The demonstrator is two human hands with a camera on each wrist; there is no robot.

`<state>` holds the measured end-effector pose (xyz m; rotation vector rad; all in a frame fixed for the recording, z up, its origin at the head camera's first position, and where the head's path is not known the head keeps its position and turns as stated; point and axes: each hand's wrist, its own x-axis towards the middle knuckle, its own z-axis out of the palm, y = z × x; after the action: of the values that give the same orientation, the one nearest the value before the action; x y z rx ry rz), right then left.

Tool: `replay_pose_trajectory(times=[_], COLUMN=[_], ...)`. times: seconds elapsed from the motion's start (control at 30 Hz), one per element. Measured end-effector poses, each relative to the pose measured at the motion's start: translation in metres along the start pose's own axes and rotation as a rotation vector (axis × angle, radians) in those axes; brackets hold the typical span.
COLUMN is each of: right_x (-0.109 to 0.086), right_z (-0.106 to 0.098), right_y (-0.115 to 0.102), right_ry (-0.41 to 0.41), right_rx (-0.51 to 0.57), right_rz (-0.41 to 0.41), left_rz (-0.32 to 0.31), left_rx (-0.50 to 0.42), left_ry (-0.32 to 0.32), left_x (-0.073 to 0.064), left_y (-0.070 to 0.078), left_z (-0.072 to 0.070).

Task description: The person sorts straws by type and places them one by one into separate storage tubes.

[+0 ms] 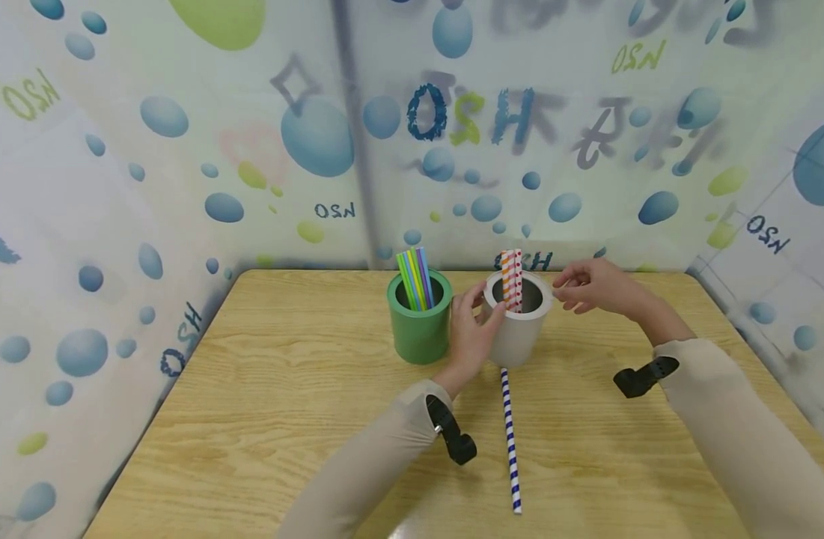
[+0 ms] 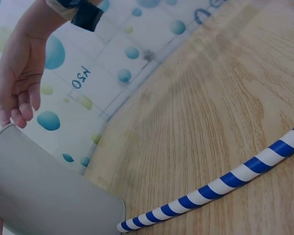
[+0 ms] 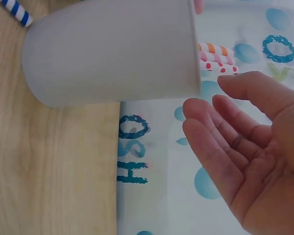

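1. head view: left hand [image 1: 475, 329] wraps the grey cup [image 1: 517, 322] at mid desk [image 1: 284, 389]; right hand [image 1: 596, 286] hangs relaxed by its rim. i'd keep the cup steady.
2. left wrist: blue striped straw [image 2: 220, 185] lies touching the cup's base.
3. right wrist: fingers [image 3: 220, 142] loose, holding nothing. green cup [image 1: 419, 318] crowds the left side.

I see a grey cup [image 1: 517, 329] standing up on the table. It has red-dotted and orange-striped straws [image 1: 512, 278] poking out of its top. A blue and white striped straw [image 1: 511, 442] lies flat on the wood in front of it, with its far end touching the bottom of the cup.
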<state>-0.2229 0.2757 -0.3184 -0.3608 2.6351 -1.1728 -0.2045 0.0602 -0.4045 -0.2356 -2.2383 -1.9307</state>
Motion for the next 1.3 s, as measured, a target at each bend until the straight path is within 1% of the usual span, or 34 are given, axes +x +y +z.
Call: replay_pose_trajectory(times=[0.2, 0.43, 0.57, 0.77, 0.9, 0.97, 1.07, 1.2, 1.3], right_x=[-0.011, -0.021, -0.022, -0.023, -0.023, -0.023, -0.024, -0.024, -0.023], right_z=[0.012, 0.034, 0.048, 0.071, 0.087, 0.094, 0.105, 0.118, 0.128], right_y=[0.019, 0.036, 0.045, 0.056, 0.063, 0.065, 0.065, 0.063, 0.063], right_ry=[0.005, -0.039, -0.063, -0.1, -0.114, -0.113, -0.089, -0.05, -0.022], right_rx=[0.056, 0.102, 0.13, 0.181, 0.196, 0.195, 0.18, 0.207, 0.254], right_rz=[0.018, 0.032, 0.053, 0.029, 0.026, 0.024, 0.009, 0.006, 0.024], left_rz=[-0.001, -0.009, -0.008, 0.0, -0.001, -0.003, -0.004, 0.009, 0.017], left_rx=[0.0, 0.0, -0.008, -0.008, -0.015, -0.018, -0.014, -0.008, -0.006], left_ry=[-0.006, -0.004, -0.002, 0.016, 0.02, 0.015, 0.009, 0.011, 0.014], left_x=[0.0, -0.001, -0.001, -0.002, -0.002, -0.002, -0.002, -0.001, -0.001], left_y=[0.001, 0.002, 0.003, 0.002, 0.002, 0.002, 0.001, 0.002, 0.001], left_z=[0.001, 0.001, 0.0, 0.0, 0.0, 0.0, 0.001, 0.001, 0.001])
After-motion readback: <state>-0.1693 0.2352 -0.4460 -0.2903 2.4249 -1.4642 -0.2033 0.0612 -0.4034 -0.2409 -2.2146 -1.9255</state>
